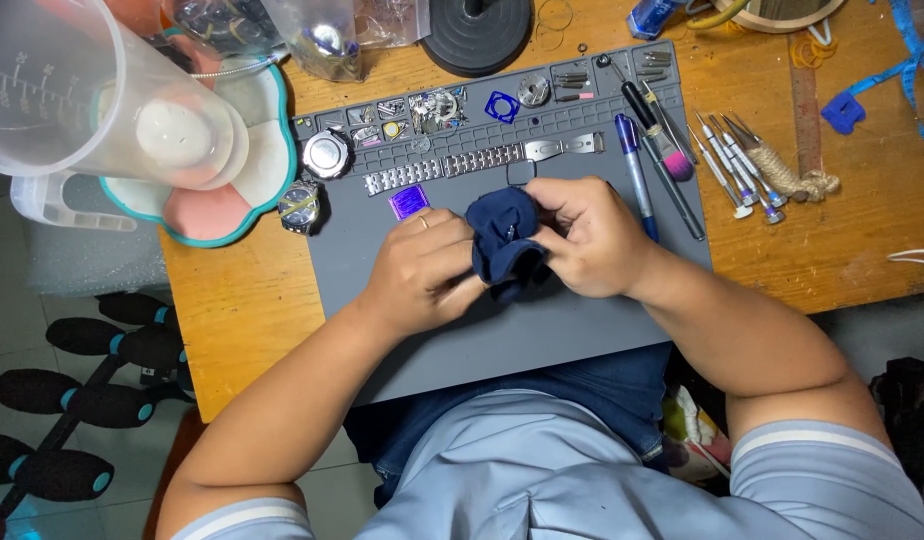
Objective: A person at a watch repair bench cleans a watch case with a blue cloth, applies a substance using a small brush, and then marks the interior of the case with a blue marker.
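Left hand [422, 265]: your fingers closed on the navy cloth [504, 245] from the left | Right hand [587, 235]: fingers pinched the cloth around a small, barely visible metal part | Cloth: held above the grey work mat [502, 340], so loosened parts stayed contained | Metal watch bracelet [462, 165] laid flat nearby.

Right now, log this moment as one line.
left hand: grips dark blue cloth | right hand: grips same cloth | surface: grey work mat | nearby: metal watch bracelet
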